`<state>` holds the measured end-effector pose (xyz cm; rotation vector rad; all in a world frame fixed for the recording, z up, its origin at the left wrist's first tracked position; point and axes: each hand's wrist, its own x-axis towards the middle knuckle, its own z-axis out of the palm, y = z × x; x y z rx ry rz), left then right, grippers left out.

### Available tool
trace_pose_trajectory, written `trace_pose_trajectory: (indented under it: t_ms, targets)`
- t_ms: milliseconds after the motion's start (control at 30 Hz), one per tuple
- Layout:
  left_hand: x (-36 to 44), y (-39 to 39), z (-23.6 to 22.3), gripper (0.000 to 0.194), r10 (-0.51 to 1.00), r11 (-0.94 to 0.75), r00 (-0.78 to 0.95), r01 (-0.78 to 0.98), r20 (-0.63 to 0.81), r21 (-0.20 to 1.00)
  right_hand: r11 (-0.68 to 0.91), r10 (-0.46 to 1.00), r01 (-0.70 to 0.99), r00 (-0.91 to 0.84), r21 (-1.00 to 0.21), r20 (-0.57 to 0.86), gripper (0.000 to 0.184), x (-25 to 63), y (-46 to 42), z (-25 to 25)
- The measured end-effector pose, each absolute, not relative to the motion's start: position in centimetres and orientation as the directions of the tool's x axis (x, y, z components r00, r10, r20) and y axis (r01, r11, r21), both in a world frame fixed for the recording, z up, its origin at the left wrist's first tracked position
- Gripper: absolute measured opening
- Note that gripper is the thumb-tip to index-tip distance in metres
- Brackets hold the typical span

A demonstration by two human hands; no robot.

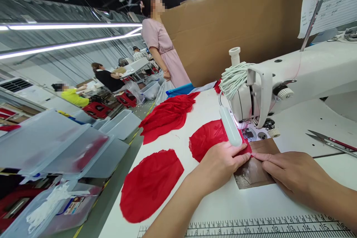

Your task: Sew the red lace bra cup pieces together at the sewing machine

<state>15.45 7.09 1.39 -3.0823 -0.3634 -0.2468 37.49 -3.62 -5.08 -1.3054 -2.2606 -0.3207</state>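
A red fabric piece (208, 139) with a lace-like edge lies under the needle area of a white sewing machine (309, 70). My left hand (223, 163) is closed on its near edge, with the thumb and forefinger close together just in front of the presser foot. From the right, my right hand (292, 173) meets it there, its fingertips closed on the corner of the same fabric. Beneath the fingers is a brown metal-looking plate (259, 173). A pale lamp-like bar (231, 126) hides part of the fabric.
Another red piece (152, 186) lies flat at the left, and a gathered red pile (170, 115) sits behind it. Thread snips (333, 143) rest at the right. A ruler strip (251, 228) runs along the front. Plastic bins (92, 148) stand left; a person (164, 41) stands beyond the table.
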Motion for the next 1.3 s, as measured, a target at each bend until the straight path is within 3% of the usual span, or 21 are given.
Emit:
trace_pose_trajectory:
  t_ms: [400, 600, 867, 1133, 1300]
  targets:
    - [15.8, 6.7, 1.6, 0.035, 0.306, -0.95, 0.932, 0.311, 0.196, 0.001, 0.492, 0.749, 0.87, -0.408, -0.025, 0.521, 0.044, 37.1, -2.9, -4.3]
    - [15.8, 6.9, 1.2, 0.034, 0.259, -0.957, 0.932, 0.284, 0.254, -0.066, 0.49, 0.756, 0.872, -0.416, -0.016, 0.506, 0.047, 36.9, -2.5, -2.7]
    - [15.5, 7.0, 0.7, 0.034, 0.252, -0.96, 0.935, 0.274, 0.251, -0.056, 0.388, 0.784, 0.922, -0.315, -0.025, 0.535, 0.035, 37.0, -2.6, -3.0]
    - [15.6, 6.8, 0.6, 0.034, 0.296, -0.947, 0.929, 0.316, 0.222, -0.062, 0.423, 0.831, 0.904, -0.36, -0.061, 0.424, 0.048, 36.5, -2.9, -2.5]
    - [15.5, 6.8, 0.6, 0.038, 0.311, -0.946, 0.931, 0.323, 0.189, -0.036, 0.427, 0.822, 0.903, -0.362, -0.055, 0.439, 0.05, 36.6, -2.7, -2.8]
